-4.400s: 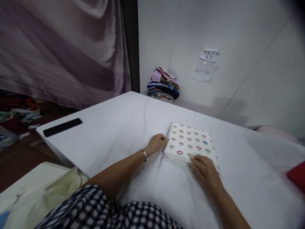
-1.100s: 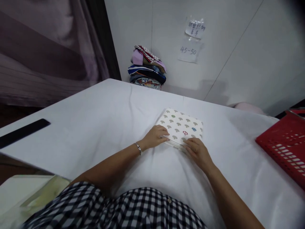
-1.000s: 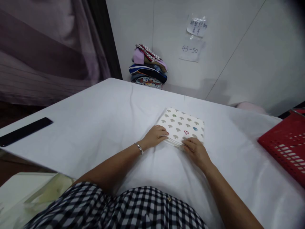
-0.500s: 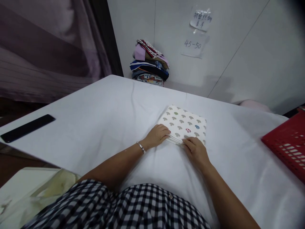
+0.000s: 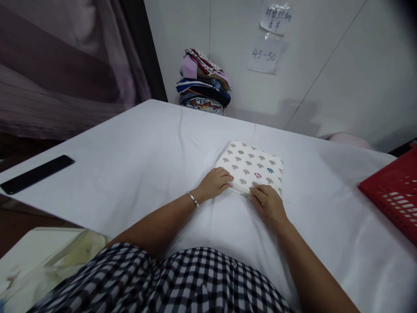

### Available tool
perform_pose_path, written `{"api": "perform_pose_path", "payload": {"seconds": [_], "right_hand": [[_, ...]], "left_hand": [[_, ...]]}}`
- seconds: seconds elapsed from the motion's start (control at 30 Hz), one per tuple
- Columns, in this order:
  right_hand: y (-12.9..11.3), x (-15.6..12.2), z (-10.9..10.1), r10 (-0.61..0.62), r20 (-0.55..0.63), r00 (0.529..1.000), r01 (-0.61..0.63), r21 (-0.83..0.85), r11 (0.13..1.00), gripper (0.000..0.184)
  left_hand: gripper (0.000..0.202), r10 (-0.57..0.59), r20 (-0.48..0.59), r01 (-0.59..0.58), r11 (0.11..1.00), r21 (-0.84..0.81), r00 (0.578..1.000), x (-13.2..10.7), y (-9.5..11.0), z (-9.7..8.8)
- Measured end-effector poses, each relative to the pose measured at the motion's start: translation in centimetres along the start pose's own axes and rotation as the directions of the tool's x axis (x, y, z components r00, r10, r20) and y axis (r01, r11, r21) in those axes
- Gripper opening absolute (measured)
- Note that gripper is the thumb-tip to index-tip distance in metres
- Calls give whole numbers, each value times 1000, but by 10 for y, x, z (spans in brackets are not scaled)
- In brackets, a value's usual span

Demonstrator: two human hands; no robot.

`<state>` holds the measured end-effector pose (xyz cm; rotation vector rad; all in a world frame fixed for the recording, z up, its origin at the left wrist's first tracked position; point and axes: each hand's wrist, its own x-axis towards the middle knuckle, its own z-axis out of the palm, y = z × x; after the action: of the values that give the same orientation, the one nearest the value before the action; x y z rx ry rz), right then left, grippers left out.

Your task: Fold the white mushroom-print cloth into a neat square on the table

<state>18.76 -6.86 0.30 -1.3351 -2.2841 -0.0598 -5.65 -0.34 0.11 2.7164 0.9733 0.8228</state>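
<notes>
The mushroom-print cloth [image 5: 254,165] lies on the white desk [image 5: 146,148], folded into a neat layered square, so the folding looks done. The left hand [image 5: 215,182] and right hand [image 5: 267,203] rest at the cloth's near edge. I cannot tell whether they pinch the layers. A red basket [image 5: 391,191] sits right of the cloth.

**Checked shirt, bare forearms**

A black-and-white checked shirt [image 5: 182,282] with a small pale button [image 5: 233,264] is worn, and both forearms are left uncovered. A thin silver bracelet [image 5: 193,199] is seen at the wrist of the left hand [image 5: 215,182]; red polish is carried on its fingers [image 5: 228,177].
</notes>
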Motion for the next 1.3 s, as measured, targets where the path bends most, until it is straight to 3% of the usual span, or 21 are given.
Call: {"api": "perform_pose_path", "payload": {"seconds": [0.27,0.53,0.73,1.3], "right_hand": [[-4,3,1,-20,-61,998,18,-45,999,26],[-5,5,5,-15,-82,996,7,-99,995,25],[-6,4,9,-18,-148,989,-1,-122,992,25],[-4,1,9,-62,-89,994,50,-123,991,22]], "left_hand": [[21,81,-91,-75,995,69,993,3,-3,5],[22,128,-67,-119,986,121,989,0,-3,3],[22,135,-137,-107,976,190,981,1,-5,3],[21,101,-47,-94,988,125,994,-5,-5,1]]}}
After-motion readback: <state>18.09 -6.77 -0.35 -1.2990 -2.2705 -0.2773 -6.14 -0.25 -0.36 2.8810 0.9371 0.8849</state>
